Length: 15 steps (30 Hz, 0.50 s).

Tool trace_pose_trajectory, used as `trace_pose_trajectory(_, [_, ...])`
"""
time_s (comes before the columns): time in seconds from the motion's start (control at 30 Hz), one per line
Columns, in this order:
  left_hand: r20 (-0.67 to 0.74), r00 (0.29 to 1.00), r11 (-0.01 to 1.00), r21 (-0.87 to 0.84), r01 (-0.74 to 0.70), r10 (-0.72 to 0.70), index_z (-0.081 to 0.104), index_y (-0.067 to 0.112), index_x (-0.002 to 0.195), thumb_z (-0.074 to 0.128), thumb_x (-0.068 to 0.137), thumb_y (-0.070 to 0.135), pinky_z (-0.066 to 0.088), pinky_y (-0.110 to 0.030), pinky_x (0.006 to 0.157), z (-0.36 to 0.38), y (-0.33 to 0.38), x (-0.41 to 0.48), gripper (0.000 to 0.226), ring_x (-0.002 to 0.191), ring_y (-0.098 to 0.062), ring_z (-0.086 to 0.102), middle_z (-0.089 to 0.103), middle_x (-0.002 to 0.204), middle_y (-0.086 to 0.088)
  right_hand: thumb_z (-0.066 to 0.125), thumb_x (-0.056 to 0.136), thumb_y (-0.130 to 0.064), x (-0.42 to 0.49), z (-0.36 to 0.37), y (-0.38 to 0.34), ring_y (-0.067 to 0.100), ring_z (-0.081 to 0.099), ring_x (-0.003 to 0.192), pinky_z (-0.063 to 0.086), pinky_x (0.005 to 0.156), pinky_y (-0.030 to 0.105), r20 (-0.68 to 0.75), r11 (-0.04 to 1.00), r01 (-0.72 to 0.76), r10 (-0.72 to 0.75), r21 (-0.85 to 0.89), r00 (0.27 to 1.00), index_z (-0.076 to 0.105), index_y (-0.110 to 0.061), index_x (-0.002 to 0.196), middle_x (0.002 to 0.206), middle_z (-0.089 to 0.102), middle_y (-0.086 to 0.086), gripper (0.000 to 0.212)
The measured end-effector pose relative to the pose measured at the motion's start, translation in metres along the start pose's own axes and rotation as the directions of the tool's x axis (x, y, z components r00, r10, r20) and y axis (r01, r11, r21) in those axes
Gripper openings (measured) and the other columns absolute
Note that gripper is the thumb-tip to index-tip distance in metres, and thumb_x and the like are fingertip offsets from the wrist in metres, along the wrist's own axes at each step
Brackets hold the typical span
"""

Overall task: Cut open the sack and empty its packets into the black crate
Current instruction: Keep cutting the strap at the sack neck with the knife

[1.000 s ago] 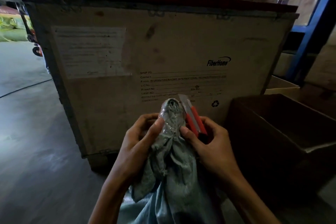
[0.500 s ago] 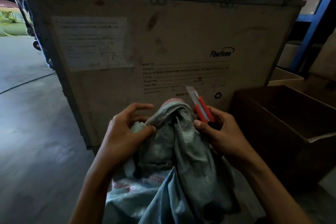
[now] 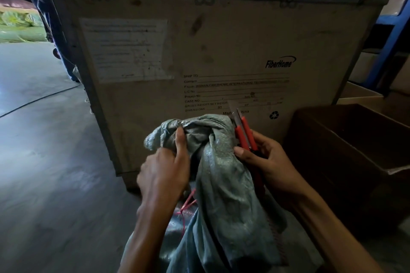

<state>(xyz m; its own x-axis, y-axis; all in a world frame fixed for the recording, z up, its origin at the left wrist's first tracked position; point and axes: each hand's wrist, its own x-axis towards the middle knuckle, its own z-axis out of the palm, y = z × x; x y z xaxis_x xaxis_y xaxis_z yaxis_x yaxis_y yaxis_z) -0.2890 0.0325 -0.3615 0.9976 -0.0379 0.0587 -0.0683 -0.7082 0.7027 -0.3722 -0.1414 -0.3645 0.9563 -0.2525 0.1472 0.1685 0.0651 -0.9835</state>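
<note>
On the far left I see the grey concrete floor (image 3: 40, 162), lit near the left edge and dark closer to me. Beyond it stands a large wooden shipping case (image 3: 221, 51) with a pale paper label (image 3: 126, 50) stuck on its left half and printed shipping text and a logo on its right half.

My left hand (image 3: 164, 170) is bunched into the gathered top of the grey-green woven sack (image 3: 221, 184), its fingers (image 3: 180, 139) closed on a fold of the cloth with the thumb pressed up against the neck. The sack stands upright between my two arms, in front of the case, its neck twisted into a lump at the top. Below my left hand a bit of red string (image 3: 186, 204) hangs loose against the sack.

My right hand (image 3: 273, 166) sits against the right side of the sack's neck, its fingers closed around a red-handled utility knife (image 3: 244, 133). The blade points up and away from me, just beside the top of the sack; I cannot tell whether it touches the cloth.

To the right, on the floor just beside the sack, is the open dark crate (image 3: 355, 153); its inside is too dim for me to make out. Behind it I see blue shelving (image 3: 390, 35) holding pale cartons.
</note>
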Motion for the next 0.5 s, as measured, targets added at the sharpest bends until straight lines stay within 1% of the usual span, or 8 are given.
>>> trace_pose_trajectory(0.07, [0.335,0.941,0.940,-0.302,0.158,-0.051,0.072,0.015,0.117,0.002,0.088,0.078,0.055,-0.045,0.092,0.000,0.002,0.001,0.099,0.093,-0.031,0.071,0.076,0.095,-0.013,0.070,0.080,-0.015,0.000,0.004,0.002,0.023,0.073,0.110,0.059,0.089,0.026,0.023,0.998,-0.030,0.029,0.052,0.999,0.069,-0.016,0.124,0.119,0.075,0.011,0.044])
trace_pose_trajectory(0.1, [0.483,0.876,0.795,-0.537,0.282,0.016,0.068,0.020,0.126,0.009,0.092,0.076,0.054,-0.043,0.093,-0.001,0.003,-0.001,0.088,0.099,-0.028,0.073,0.079,0.100,-0.008,0.069,0.080,-0.013,0.000,0.006,0.002,0.022,0.074,0.106,0.060,0.087,0.026,0.048,0.994,-0.052,0.048,0.096,0.998,0.069,-0.014,0.123,0.116,0.077,0.011,0.043])
trace_pose_trajectory(0.17, [0.542,0.819,0.386,-0.808,0.445,0.190,0.069,0.016,0.124,0.032,0.098,0.064,0.053,-0.041,0.096,-0.006,0.006,-0.005,0.066,0.109,-0.026,0.073,0.080,0.109,-0.008,0.066,0.081,-0.011,-0.002,0.011,-0.001,0.018,0.076,0.095,0.062,0.079,0.025,0.078,0.978,-0.099,0.086,0.184,0.993,0.069,-0.011,0.120,0.106,0.079,0.008,0.040])
trace_pose_trajectory(0.2, [0.517,0.825,0.215,-0.853,0.476,0.228,0.069,0.010,0.124,0.043,0.098,0.055,0.052,-0.041,0.099,-0.007,0.007,-0.005,0.058,0.114,-0.028,0.072,0.078,0.116,-0.013,0.065,0.082,-0.010,-0.002,0.013,-0.003,0.017,0.077,0.091,0.062,0.075,0.025,0.068,0.972,-0.111,0.098,0.210,0.993,0.069,-0.010,0.119,0.102,0.080,0.007,0.037])
trace_pose_trajectory(0.23, [0.472,0.851,0.106,-0.881,0.460,0.230,0.068,0.005,0.125,0.053,0.096,0.046,0.051,-0.044,0.103,-0.006,0.008,-0.005,0.053,0.118,-0.030,0.070,0.076,0.120,-0.017,0.065,0.085,-0.009,-0.002,0.015,-0.003,0.017,0.077,0.089,0.063,0.074,0.025,0.030,0.972,-0.102,0.098,0.213,0.995,0.070,-0.011,0.118,0.099,0.080,0.006,0.033])
trace_pose_trajectory(0.3, [0.330,0.936,0.085,-0.943,0.321,0.124,0.069,0.002,0.121,0.066,0.089,0.034,0.057,-0.046,0.098,-0.002,0.008,-0.004,0.045,0.113,-0.032,0.073,0.077,0.116,-0.018,0.066,0.090,-0.015,-0.003,0.018,-0.004,0.014,0.077,0.083,0.062,0.070,0.024,-0.133,0.992,-0.015,0.031,0.123,0.991,0.071,-0.013,0.111,0.089,0.080,0.001,0.022])
trace_pose_trajectory(0.4, [0.097,0.995,0.249,-0.964,0.090,0.017,0.072,0.007,0.115,0.080,0.080,0.036,0.060,-0.046,0.092,0.004,0.007,-0.006,0.047,0.103,-0.029,0.077,0.080,0.108,-0.012,0.075,0.075,-0.041,-0.008,0.026,-0.005,0.003,0.068,0.061,0.054,0.059,0.019,-0.223,0.993,0.107,-0.115,-0.049,0.968,0.068,-0.013,0.108,0.069,0.071,-0.008,0.043])
trace_pose_trajectory(0.5, [-0.022,0.999,0.348,-0.937,-0.034,0.038,0.073,0.010,0.116,0.087,0.068,0.043,0.059,-0.048,0.095,0.006,0.007,-0.011,0.060,0.103,-0.024,0.077,0.080,0.109,-0.008,0.088,0.068,-0.033,-0.011,0.030,0.000,0.010,0.076,0.084,0.063,0.072,0.026,-0.229,0.981,0.101,-0.138,-0.166,0.964,0.068,-0.022,0.107,0.093,0.077,-0.002,0.045])
